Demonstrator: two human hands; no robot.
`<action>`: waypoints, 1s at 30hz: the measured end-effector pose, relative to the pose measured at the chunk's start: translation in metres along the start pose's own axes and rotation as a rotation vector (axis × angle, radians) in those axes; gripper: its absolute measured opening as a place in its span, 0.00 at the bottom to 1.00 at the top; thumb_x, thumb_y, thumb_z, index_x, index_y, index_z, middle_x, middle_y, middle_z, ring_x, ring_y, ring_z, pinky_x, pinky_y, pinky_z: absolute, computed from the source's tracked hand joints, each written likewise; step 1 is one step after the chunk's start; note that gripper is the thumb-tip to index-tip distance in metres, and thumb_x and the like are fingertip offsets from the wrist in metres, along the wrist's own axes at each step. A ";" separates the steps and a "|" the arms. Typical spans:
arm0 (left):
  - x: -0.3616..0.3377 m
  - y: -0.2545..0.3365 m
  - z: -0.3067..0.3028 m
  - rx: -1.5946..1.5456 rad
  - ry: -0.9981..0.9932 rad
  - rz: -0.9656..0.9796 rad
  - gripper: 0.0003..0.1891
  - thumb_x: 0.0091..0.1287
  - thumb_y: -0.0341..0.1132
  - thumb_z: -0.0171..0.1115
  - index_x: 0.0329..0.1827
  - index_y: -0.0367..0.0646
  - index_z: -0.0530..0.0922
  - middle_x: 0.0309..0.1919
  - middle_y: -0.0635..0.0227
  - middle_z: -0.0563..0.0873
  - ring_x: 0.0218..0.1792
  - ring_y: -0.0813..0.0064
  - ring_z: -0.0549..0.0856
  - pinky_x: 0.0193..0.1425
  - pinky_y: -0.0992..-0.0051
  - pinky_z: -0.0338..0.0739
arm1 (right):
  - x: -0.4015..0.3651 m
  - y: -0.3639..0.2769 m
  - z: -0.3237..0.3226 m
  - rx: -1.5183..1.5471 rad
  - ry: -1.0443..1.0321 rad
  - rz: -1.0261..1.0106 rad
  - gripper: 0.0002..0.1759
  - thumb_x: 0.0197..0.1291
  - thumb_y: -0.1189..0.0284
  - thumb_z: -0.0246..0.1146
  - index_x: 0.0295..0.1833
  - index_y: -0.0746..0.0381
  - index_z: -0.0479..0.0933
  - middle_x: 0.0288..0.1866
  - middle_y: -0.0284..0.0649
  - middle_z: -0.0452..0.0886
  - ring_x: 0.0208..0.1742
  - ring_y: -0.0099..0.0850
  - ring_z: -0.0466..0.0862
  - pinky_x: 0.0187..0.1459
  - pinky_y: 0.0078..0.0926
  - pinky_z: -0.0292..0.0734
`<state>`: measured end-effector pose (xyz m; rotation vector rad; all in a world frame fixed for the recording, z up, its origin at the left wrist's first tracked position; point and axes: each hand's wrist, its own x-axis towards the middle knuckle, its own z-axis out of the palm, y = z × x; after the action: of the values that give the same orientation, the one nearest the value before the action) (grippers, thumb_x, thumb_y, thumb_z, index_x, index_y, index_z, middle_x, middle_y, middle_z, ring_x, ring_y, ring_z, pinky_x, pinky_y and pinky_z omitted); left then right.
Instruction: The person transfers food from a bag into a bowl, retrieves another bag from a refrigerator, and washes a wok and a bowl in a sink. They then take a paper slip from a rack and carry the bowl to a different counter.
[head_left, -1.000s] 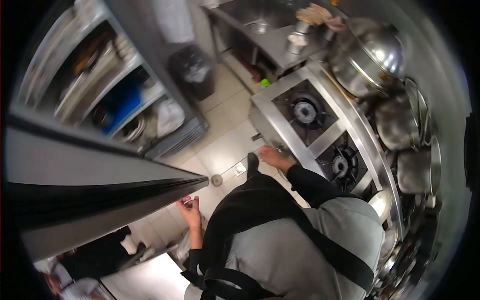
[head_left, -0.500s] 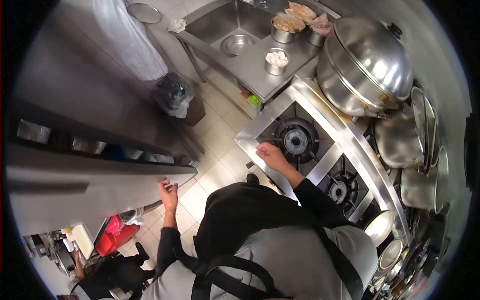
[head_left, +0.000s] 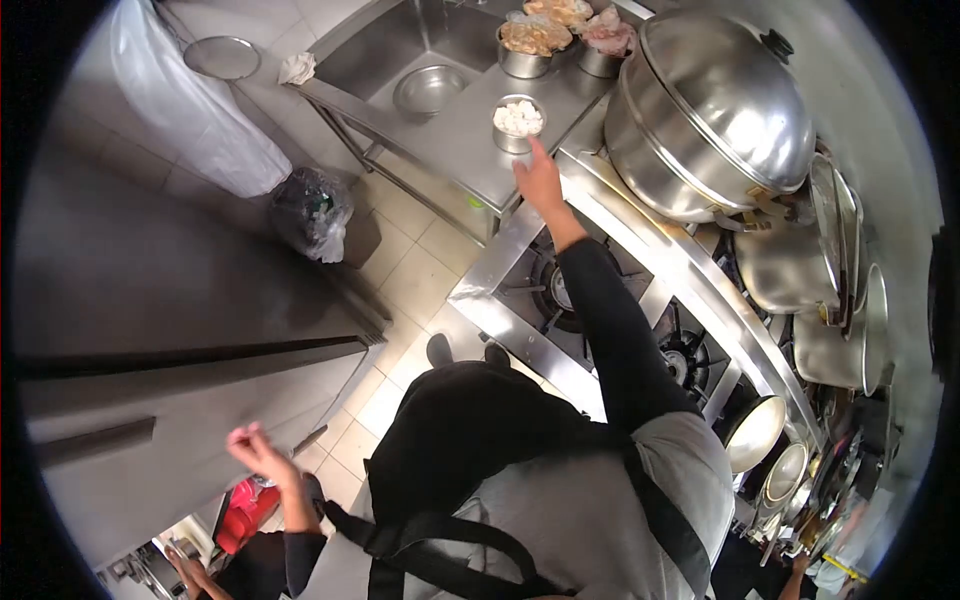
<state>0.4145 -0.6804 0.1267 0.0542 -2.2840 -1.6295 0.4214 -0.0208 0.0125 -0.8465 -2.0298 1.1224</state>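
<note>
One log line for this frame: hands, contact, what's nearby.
right hand: reaching, fingertip at cup of white pieces | left hand: blurred, grip unclear, beside cabinet | stove: under right arm

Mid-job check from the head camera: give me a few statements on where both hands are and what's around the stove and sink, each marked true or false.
1. The right hand reaches toward the small steel cup of white pieces. True.
2. The left hand grips a pan handle. False: it is raised in the air, blurred, touching nothing that shows.
3. The big domed lid sits to the right of that cup. True.
4. The sink has nothing in it. False: a steel bowl lies inside.
5. A black bin bag stands on the floor near the counter. True.
</note>
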 end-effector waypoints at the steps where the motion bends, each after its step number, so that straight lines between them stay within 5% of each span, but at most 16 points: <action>1: 0.013 0.046 -0.001 0.122 0.078 0.353 0.14 0.70 0.38 0.61 0.49 0.41 0.69 0.39 0.70 0.69 0.39 0.77 0.70 0.46 0.74 0.69 | 0.021 0.018 0.016 -0.184 0.102 -0.105 0.20 0.57 0.63 0.70 0.51 0.61 0.77 0.43 0.48 0.80 0.46 0.42 0.81 0.51 0.36 0.77; 3: 0.041 0.125 -0.006 0.291 0.231 0.700 0.21 0.72 0.38 0.59 0.61 0.32 0.70 0.52 0.58 0.76 0.51 0.68 0.75 0.56 0.68 0.72 | 0.030 0.026 0.033 -0.348 0.166 -0.241 0.23 0.54 0.61 0.72 0.51 0.60 0.78 0.44 0.51 0.80 0.49 0.48 0.80 0.53 0.42 0.76; 5: 0.068 0.192 0.009 0.311 0.402 0.676 0.29 0.71 0.38 0.64 0.68 0.29 0.66 0.62 0.52 0.74 0.60 0.65 0.76 0.64 0.68 0.73 | 0.035 0.019 0.039 -0.407 0.182 -0.060 0.23 0.51 0.59 0.73 0.49 0.59 0.78 0.46 0.49 0.80 0.53 0.50 0.77 0.56 0.46 0.73; 6: 0.081 0.216 0.013 0.242 0.497 0.674 0.29 0.68 0.39 0.69 0.64 0.30 0.69 0.48 0.64 0.77 0.43 0.78 0.77 0.50 0.79 0.74 | 0.044 0.035 0.047 -0.397 0.213 -0.038 0.24 0.48 0.58 0.75 0.46 0.59 0.78 0.46 0.48 0.80 0.54 0.49 0.76 0.56 0.45 0.71; 8: 0.099 0.242 0.004 0.006 0.449 0.504 0.16 0.69 0.42 0.67 0.48 0.36 0.79 0.33 0.75 0.78 0.35 0.87 0.75 0.40 0.85 0.71 | 0.051 0.038 0.043 -0.377 0.205 -0.057 0.22 0.45 0.56 0.77 0.38 0.58 0.79 0.42 0.44 0.82 0.52 0.46 0.77 0.55 0.42 0.72; 11: 0.084 0.246 0.003 0.030 0.489 0.469 0.12 0.72 0.41 0.63 0.44 0.39 0.80 0.32 0.74 0.80 0.35 0.85 0.76 0.40 0.83 0.71 | 0.061 0.058 0.040 -0.125 0.168 -0.334 0.16 0.49 0.60 0.75 0.37 0.59 0.81 0.38 0.39 0.83 0.41 0.37 0.82 0.46 0.35 0.76; 13: 0.051 0.239 -0.024 0.201 0.562 0.490 0.11 0.73 0.36 0.59 0.49 0.37 0.79 0.38 0.68 0.84 0.38 0.78 0.80 0.44 0.79 0.75 | 0.049 0.039 0.032 -0.068 0.077 -0.368 0.15 0.52 0.65 0.76 0.38 0.62 0.81 0.36 0.37 0.83 0.39 0.32 0.80 0.46 0.29 0.76; 15: 0.012 0.244 -0.050 1.134 0.642 1.004 0.12 0.72 0.27 0.55 0.55 0.34 0.76 0.43 0.65 0.83 0.41 0.70 0.82 0.48 0.73 0.76 | 0.031 0.011 0.023 0.107 -0.062 -0.448 0.13 0.53 0.71 0.76 0.36 0.64 0.77 0.35 0.35 0.80 0.38 0.27 0.77 0.46 0.25 0.75; 16: -0.012 0.239 -0.064 1.176 0.655 1.055 0.11 0.72 0.28 0.55 0.55 0.34 0.76 0.43 0.65 0.83 0.41 0.70 0.82 0.48 0.73 0.76 | 0.015 -0.019 0.015 0.052 -0.135 -0.486 0.14 0.53 0.71 0.76 0.35 0.63 0.76 0.35 0.33 0.79 0.39 0.27 0.75 0.46 0.26 0.75; 18: -0.062 0.234 -0.089 0.807 0.660 0.893 0.11 0.72 0.28 0.55 0.54 0.35 0.76 0.42 0.65 0.82 0.41 0.70 0.81 0.47 0.73 0.76 | -0.021 -0.066 0.011 -0.026 -0.213 -0.518 0.13 0.54 0.75 0.75 0.37 0.62 0.75 0.36 0.32 0.78 0.39 0.24 0.75 0.43 0.24 0.75; 22: -0.138 0.213 -0.144 0.602 0.780 0.727 0.09 0.72 0.28 0.54 0.52 0.35 0.76 0.41 0.65 0.82 0.40 0.71 0.81 0.47 0.73 0.75 | -0.086 -0.108 0.056 0.361 -0.798 -0.302 0.16 0.53 0.82 0.73 0.41 0.60 0.73 0.36 0.28 0.76 0.39 0.19 0.76 0.42 0.18 0.74; 25: -0.176 0.200 -0.172 0.612 0.854 0.663 0.09 0.72 0.29 0.54 0.51 0.35 0.75 0.40 0.65 0.81 0.40 0.71 0.80 0.46 0.74 0.75 | -0.165 -0.176 0.107 0.293 -1.015 -0.625 0.16 0.51 0.86 0.71 0.41 0.61 0.73 0.39 0.29 0.77 0.43 0.19 0.79 0.44 0.18 0.76; 26: -0.189 0.196 -0.178 0.616 0.869 0.646 0.08 0.72 0.29 0.54 0.50 0.35 0.75 0.40 0.65 0.81 0.39 0.71 0.80 0.46 0.74 0.74 | -0.201 -0.197 0.130 0.524 -1.203 -0.306 0.16 0.51 0.86 0.71 0.42 0.62 0.73 0.42 0.31 0.78 0.45 0.21 0.80 0.48 0.20 0.77; 27: -0.202 0.192 -0.184 0.613 0.883 0.630 0.08 0.72 0.29 0.54 0.50 0.36 0.75 0.40 0.66 0.81 0.39 0.71 0.80 0.46 0.74 0.74 | -0.232 -0.217 0.153 0.530 -1.315 -0.249 0.16 0.52 0.86 0.70 0.42 0.63 0.73 0.44 0.35 0.78 0.46 0.23 0.81 0.49 0.21 0.79; 28: -0.213 0.190 -0.191 0.613 0.894 0.611 0.08 0.72 0.29 0.54 0.49 0.36 0.75 0.40 0.66 0.81 0.39 0.71 0.80 0.46 0.74 0.74 | -0.259 -0.230 0.184 0.518 -1.327 -0.464 0.15 0.53 0.84 0.71 0.43 0.63 0.73 0.44 0.33 0.78 0.45 0.21 0.80 0.47 0.20 0.78; 30: -0.233 0.181 -0.208 0.620 0.928 0.567 0.07 0.72 0.29 0.54 0.48 0.36 0.75 0.39 0.66 0.80 0.39 0.72 0.79 0.45 0.74 0.74 | -0.334 -0.308 0.248 0.594 -1.459 -0.292 0.15 0.52 0.77 0.74 0.38 0.63 0.73 0.37 0.29 0.77 0.39 0.20 0.79 0.42 0.19 0.78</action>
<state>0.7233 -0.7561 0.2969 0.2279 -1.7159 -0.4087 0.3496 -0.5255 0.1020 0.8436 -2.3560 2.3208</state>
